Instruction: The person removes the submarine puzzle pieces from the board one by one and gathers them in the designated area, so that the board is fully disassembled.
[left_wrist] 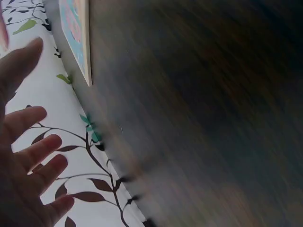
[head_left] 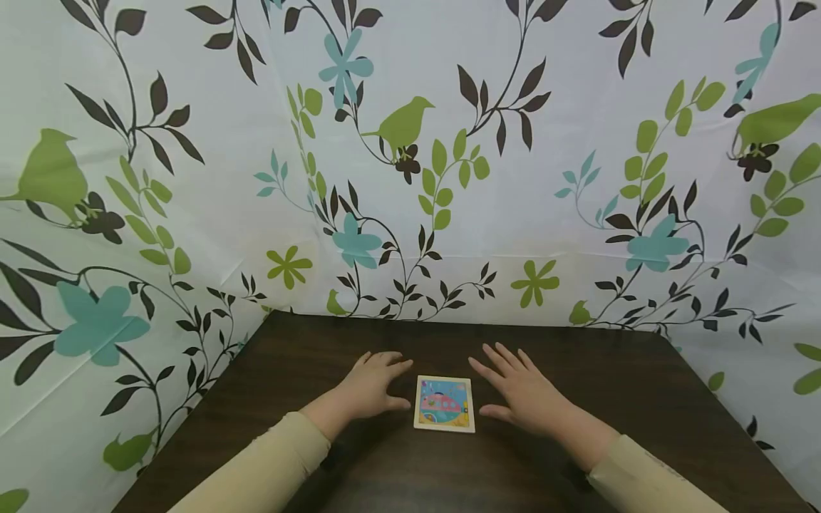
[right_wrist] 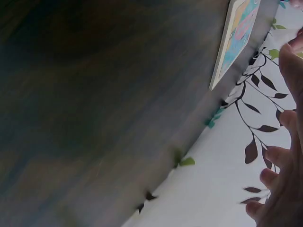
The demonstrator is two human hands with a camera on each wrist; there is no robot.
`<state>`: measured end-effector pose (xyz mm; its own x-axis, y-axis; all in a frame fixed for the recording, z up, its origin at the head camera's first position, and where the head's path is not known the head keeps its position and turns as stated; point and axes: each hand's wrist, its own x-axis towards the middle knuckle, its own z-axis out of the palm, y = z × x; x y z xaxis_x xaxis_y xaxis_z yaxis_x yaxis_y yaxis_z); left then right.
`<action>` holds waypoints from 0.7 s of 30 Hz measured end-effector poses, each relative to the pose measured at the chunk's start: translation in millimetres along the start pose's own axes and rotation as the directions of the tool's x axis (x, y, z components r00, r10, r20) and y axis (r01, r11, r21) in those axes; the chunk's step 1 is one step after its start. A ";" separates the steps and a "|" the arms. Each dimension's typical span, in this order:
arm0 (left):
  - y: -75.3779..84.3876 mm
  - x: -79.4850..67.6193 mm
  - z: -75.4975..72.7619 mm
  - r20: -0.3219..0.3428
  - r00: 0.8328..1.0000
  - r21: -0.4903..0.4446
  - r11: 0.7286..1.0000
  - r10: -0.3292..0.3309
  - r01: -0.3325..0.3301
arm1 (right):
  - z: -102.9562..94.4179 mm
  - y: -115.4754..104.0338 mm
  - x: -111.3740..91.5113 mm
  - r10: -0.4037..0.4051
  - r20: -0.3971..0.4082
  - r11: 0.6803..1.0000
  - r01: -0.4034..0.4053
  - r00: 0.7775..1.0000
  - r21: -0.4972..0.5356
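A small square picture puzzle (head_left: 444, 404) in a pale wooden frame lies flat on the dark table, showing a pink submarine over blue water. To its left is my left hand (head_left: 375, 385), fingers spread and thumb pointing toward the frame, holding nothing. On the other side, my right hand (head_left: 522, 388) is spread the same way, also with nothing in it. Part of the puzzle (left_wrist: 78, 33) appears at the top of the left wrist view, past the thumb. In the right wrist view the puzzle (right_wrist: 236, 35) shows near the upper right.
The dark wood-grain table (head_left: 398, 470) runs back to a white cloth (head_left: 410, 214) printed with leaves, birds and flowers, hanging behind and along the sides. Light sleeves (head_left: 263, 463) cover both forearms.
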<state>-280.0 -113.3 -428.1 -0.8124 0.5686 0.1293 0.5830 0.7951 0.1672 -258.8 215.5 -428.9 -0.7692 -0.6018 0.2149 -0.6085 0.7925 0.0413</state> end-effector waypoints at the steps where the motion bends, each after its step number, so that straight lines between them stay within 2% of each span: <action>1: 2.1 3.2 0.5 0.008 1.000 -0.033 0.999 -0.014 0.015 | 0.7 -2.4 2.5 0.007 0.027 1.000 -0.008 1.000 0.027; 7: 10.4 24.8 8.7 0.038 0.994 -0.154 0.983 -0.100 0.104 | 5.0 -14.2 17.1 0.020 0.139 0.988 -0.040 0.990 0.148; 13: 14.4 42.6 21.1 0.093 0.982 -0.265 0.947 -0.164 0.183 | 13.5 -21.4 30.1 -0.002 0.219 0.964 -0.056 0.976 0.258; 17: 15.8 49.3 27.0 0.099 0.978 -0.320 0.925 -0.182 0.204 | 19.7 -25.4 36.0 -0.007 0.251 0.946 -0.075 0.968 0.316; 21: 18.0 52.4 30.3 0.099 0.978 -0.332 0.920 -0.186 0.208 | 25.7 -28.4 38.2 -0.026 0.273 0.931 -0.076 0.962 0.358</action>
<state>-312.3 -62.8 -447.9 -0.9032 0.4292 -0.0012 0.3699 0.7798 0.5050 -275.9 167.5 -446.9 -0.7769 -0.6266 -0.0609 -0.5777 0.7480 -0.3268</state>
